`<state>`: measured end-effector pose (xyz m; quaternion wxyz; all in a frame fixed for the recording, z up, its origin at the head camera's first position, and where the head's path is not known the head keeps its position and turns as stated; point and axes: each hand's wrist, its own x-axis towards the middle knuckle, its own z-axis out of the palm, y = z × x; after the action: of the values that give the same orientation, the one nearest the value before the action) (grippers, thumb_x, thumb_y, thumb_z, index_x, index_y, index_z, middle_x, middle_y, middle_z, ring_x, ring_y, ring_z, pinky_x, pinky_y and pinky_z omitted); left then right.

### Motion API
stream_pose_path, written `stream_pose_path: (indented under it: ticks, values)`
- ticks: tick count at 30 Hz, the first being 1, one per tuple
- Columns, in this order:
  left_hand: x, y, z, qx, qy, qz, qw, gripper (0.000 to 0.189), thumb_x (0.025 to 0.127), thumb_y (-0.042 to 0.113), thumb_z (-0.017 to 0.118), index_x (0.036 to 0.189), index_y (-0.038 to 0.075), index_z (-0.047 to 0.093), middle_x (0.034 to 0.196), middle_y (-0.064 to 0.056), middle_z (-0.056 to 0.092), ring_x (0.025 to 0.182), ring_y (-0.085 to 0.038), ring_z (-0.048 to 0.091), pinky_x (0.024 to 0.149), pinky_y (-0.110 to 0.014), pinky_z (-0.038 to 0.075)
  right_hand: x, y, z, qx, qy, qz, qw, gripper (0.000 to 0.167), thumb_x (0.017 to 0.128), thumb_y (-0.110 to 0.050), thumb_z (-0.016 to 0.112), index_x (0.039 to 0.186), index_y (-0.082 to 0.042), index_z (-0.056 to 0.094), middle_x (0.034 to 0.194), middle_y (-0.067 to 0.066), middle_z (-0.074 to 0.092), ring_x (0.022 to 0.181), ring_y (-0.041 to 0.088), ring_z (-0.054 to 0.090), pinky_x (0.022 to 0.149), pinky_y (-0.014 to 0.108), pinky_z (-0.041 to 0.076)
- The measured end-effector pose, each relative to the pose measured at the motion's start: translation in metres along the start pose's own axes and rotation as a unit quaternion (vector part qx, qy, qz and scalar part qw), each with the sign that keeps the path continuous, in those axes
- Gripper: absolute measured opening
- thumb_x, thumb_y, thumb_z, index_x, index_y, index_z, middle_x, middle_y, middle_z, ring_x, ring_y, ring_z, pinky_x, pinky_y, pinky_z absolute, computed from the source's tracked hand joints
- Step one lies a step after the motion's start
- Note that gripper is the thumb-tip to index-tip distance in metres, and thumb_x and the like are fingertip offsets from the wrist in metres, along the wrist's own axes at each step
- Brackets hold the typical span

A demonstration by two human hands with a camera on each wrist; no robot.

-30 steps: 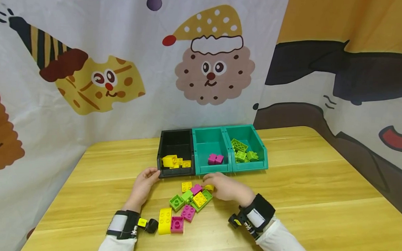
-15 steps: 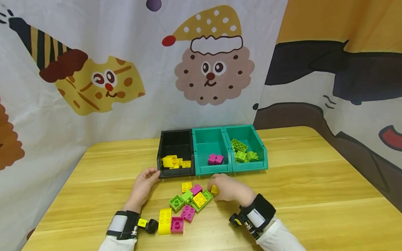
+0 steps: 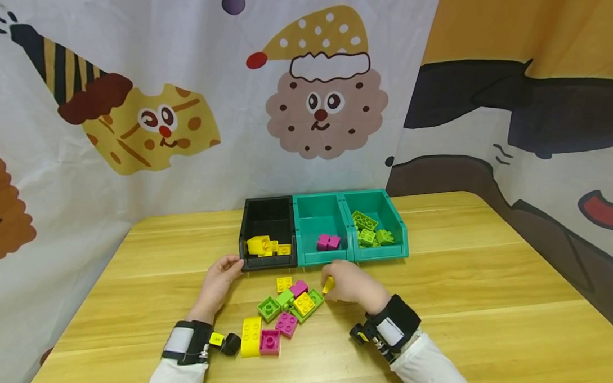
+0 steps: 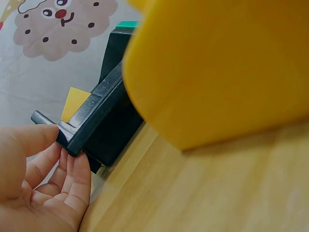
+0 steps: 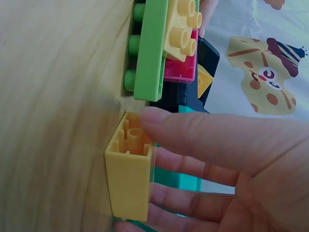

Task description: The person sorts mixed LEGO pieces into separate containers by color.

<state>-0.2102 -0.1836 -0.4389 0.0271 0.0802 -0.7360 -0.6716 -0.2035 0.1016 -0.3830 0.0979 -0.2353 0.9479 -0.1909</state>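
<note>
My left hand (image 3: 219, 283) pinches the front left corner of the black bin (image 3: 269, 263), thumb above and fingers beneath in the left wrist view. Between the thumb and fingers of my right hand (image 3: 353, 283) is a yellow building block (image 5: 128, 186), its hollow underside facing the thumb side in the right wrist view. It is tilted, right of the loose pile. That pile has a long green block (image 3: 315, 302) with a yellow block (image 3: 304, 303) on it, a magenta block (image 3: 286, 324) and several others. A curved yellow block (image 3: 251, 337) stands near my left wrist.
Two teal bins adjoin the black one: the middle bin (image 3: 320, 211) holds magenta blocks (image 3: 328, 242), the right bin (image 3: 369, 202) green blocks (image 3: 365, 237). Yellow blocks (image 3: 260, 245) lie in the black bin. A printed curtain (image 3: 211, 165) hangs behind the wooden table (image 3: 465, 287).
My right hand has drawn the yellow block a little to the right, away from the pile, and turned it more on end. The left hand stays on the black bin.
</note>
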Motion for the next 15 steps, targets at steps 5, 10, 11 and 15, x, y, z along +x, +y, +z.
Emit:
stream_pose_path:
  ticks: [5, 10, 11, 15]
  values:
    - [-0.0010, 0.0013, 0.0000, 0.000, -0.001, 0.001, 1.0000, 0.026, 0.096, 0.011, 0.055, 0.114, -0.008, 0.053, 0.093, 0.002, 0.055, 0.082, -0.005, 0.051, 0.075, -0.015, 0.047, 0.0011, 0.0021, 0.0001, 0.001, -0.002, 0.008, 1.0000, 0.021, 0.069, -0.012, 0.082, 0.084, -0.010, 0.067, 0.085, 0.001, 0.063, 0.082, 0.018, 0.052, 0.076, 0.036, 0.048]
    - [-0.0012, 0.0013, -0.0001, -0.003, -0.001, 0.002, 1.0000, 0.026, 0.096, 0.011, 0.055, 0.114, -0.008, 0.053, 0.092, 0.003, 0.055, 0.082, -0.005, 0.051, 0.076, -0.015, 0.047, 0.0038, 0.0033, -0.0008, 0.005, 0.005, -0.001, 1.0000, 0.019, 0.069, -0.012, 0.081, 0.083, -0.009, 0.069, 0.082, 0.001, 0.063, 0.077, 0.017, 0.051, 0.072, 0.034, 0.048]
    - [-0.0010, 0.0010, -0.0003, -0.003, -0.001, 0.003, 1.0000, 0.026, 0.096, 0.011, 0.055, 0.114, -0.008, 0.053, 0.092, 0.003, 0.055, 0.082, -0.005, 0.051, 0.076, -0.015, 0.047, 0.0043, 0.0034, -0.0010, 0.006, 0.008, -0.003, 0.9999, 0.019, 0.070, -0.012, 0.081, 0.083, -0.009, 0.069, 0.082, 0.000, 0.063, 0.077, 0.016, 0.051, 0.071, 0.034, 0.047]
    - [-0.0004, 0.0002, -0.0006, -0.003, -0.001, 0.003, 1.0000, 0.026, 0.096, 0.011, 0.055, 0.113, -0.008, 0.053, 0.092, 0.002, 0.055, 0.082, -0.006, 0.051, 0.076, -0.016, 0.047, 0.0050, 0.0028, -0.0019, 0.007, 0.030, -0.024, 0.9992, 0.021, 0.070, -0.013, 0.082, 0.085, -0.007, 0.069, 0.084, 0.002, 0.065, 0.077, 0.017, 0.052, 0.071, 0.034, 0.049]
